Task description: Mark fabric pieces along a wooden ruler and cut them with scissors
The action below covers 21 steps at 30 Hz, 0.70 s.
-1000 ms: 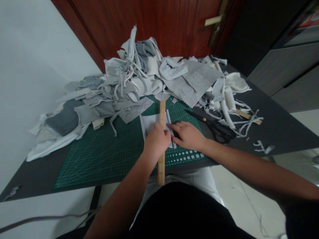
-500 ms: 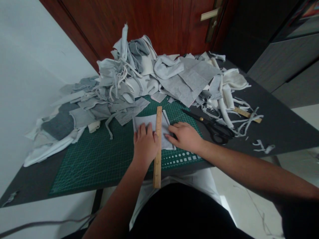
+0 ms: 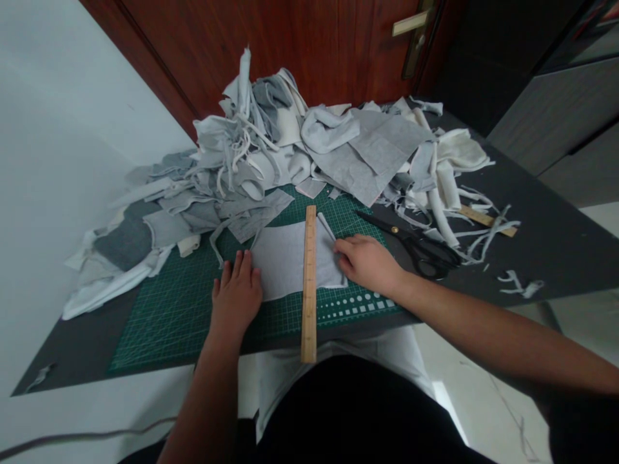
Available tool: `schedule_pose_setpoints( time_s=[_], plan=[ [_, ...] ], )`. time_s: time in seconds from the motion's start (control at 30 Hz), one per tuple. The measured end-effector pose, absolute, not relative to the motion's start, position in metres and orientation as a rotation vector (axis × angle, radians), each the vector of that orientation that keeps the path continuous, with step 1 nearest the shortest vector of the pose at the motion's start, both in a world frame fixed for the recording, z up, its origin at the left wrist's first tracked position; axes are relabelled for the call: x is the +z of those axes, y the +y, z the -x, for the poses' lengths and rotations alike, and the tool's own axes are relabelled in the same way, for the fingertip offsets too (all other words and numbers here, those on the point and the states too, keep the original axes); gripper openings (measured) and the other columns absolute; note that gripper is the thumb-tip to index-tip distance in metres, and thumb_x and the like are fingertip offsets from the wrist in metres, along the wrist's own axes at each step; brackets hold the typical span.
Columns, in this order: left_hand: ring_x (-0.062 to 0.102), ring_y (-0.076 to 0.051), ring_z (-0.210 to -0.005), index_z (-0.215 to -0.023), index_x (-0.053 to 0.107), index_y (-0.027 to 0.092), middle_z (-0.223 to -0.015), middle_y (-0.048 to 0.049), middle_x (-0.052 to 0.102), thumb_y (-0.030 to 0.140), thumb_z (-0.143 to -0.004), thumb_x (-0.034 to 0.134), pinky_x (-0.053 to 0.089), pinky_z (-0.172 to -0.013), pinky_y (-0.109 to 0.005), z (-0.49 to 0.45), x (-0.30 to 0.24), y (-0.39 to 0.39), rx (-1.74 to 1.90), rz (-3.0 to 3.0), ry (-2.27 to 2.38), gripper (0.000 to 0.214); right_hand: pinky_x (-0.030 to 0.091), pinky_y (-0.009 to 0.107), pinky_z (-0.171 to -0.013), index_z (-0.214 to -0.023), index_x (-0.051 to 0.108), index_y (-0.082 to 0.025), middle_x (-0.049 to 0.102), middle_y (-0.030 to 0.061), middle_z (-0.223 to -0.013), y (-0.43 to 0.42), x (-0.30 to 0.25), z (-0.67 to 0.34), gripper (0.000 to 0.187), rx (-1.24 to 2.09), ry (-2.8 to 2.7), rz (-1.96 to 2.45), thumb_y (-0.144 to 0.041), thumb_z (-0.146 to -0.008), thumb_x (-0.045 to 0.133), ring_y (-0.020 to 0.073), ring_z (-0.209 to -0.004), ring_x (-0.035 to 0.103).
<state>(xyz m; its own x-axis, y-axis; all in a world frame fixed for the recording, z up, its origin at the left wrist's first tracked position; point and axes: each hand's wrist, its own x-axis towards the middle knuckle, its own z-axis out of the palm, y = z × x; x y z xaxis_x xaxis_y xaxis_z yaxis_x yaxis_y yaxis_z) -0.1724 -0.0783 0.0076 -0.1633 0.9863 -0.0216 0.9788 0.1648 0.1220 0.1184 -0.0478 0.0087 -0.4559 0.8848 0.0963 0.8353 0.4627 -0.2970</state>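
A light grey piece of fabric (image 3: 283,261) lies spread on the green cutting mat (image 3: 159,322). Across it, running front to back, rests a wooden ruler (image 3: 309,283) whose near end sticks out past the table edge. My left hand (image 3: 236,290) lies flat at the fabric's left edge, fingers stretched out. At the opposite edge, my right hand (image 3: 365,261) has its fingers bent and pinched on the fabric's narrow folded-looking border; the fingertips are partly hidden. Black scissors (image 3: 416,248) lie just to the right of that hand, blades pointing away to the left.
A tall heap of grey and white fabric scraps (image 3: 271,142) runs along the back of the dark table (image 3: 556,238). A second wooden ruler (image 3: 488,220) lies partly under thin strips at the right. Behind stands a brown door (image 3: 338,51), with a white wall (image 3: 72,129) at left.
My left hand has moved left, off the fabric's middle beside the ruler to its left edge. The fabric now lies wider to the left. My right hand stays at the right edge.
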Motion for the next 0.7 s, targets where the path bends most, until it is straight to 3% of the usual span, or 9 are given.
schedule_pose_setpoints(
  time_s=[0.2,0.33,0.43,0.57,0.7],
  plan=[
    [0.032,-0.040,-0.157,-0.162,0.042,0.020,-0.169,-0.0171,0.036,0.026,-0.105,0.034,0.038,-0.121,-0.063,0.183,0.011,-0.078,0.192,-2.063,2.344,0.057,0.042,0.035,-0.088,-0.097,0.067,-0.018,0.073,0.0093,-0.095,-0.047,0.013,-0.118,0.016,0.241,-2.514,1.513,-0.016,-0.095,0.052,0.0254,-0.095,0.063],
    [0.030,-0.024,-0.160,-0.155,0.052,0.026,-0.168,-0.0027,0.040,-0.006,-0.081,0.038,0.031,-0.131,-0.047,0.179,0.012,-0.073,0.158,-2.397,1.909,0.082,0.041,0.034,-0.087,-0.096,0.068,-0.019,0.072,0.0091,-0.094,-0.047,0.013,-0.118,0.016,0.228,-2.524,1.497,-0.016,-0.095,0.052,0.0252,-0.094,0.063],
    [0.038,-0.018,-0.155,-0.152,0.056,0.021,-0.165,-0.0014,0.046,-0.010,-0.074,0.036,0.029,-0.132,-0.038,0.180,0.012,-0.070,0.102,-2.407,1.722,0.086,0.041,0.034,-0.087,-0.093,0.069,-0.019,0.072,0.0088,-0.093,-0.047,0.012,-0.119,0.017,0.223,-2.522,1.482,-0.014,-0.095,0.052,0.0246,-0.094,0.062],
    [0.036,-0.027,-0.156,-0.156,0.048,0.012,-0.165,-0.0101,0.044,0.000,-0.088,0.038,0.031,-0.130,-0.047,0.181,0.022,-0.072,-0.014,-2.270,1.936,0.070,0.042,0.033,-0.087,-0.092,0.068,-0.019,0.072,0.0084,-0.093,-0.046,0.010,-0.119,0.017,0.219,-2.508,1.473,-0.013,-0.095,0.052,0.0242,-0.095,0.063],
    [0.039,-0.039,-0.153,-0.144,0.060,0.009,-0.158,-0.0181,0.052,0.011,-0.097,0.039,0.029,-0.126,-0.063,0.143,0.045,-0.064,-0.053,-2.233,2.118,0.051,0.043,0.033,-0.085,-0.094,0.068,-0.018,0.073,0.0086,-0.094,-0.045,0.010,-0.117,0.017,0.262,-2.496,1.478,-0.013,-0.094,0.052,0.0239,-0.094,0.064]
  ],
)
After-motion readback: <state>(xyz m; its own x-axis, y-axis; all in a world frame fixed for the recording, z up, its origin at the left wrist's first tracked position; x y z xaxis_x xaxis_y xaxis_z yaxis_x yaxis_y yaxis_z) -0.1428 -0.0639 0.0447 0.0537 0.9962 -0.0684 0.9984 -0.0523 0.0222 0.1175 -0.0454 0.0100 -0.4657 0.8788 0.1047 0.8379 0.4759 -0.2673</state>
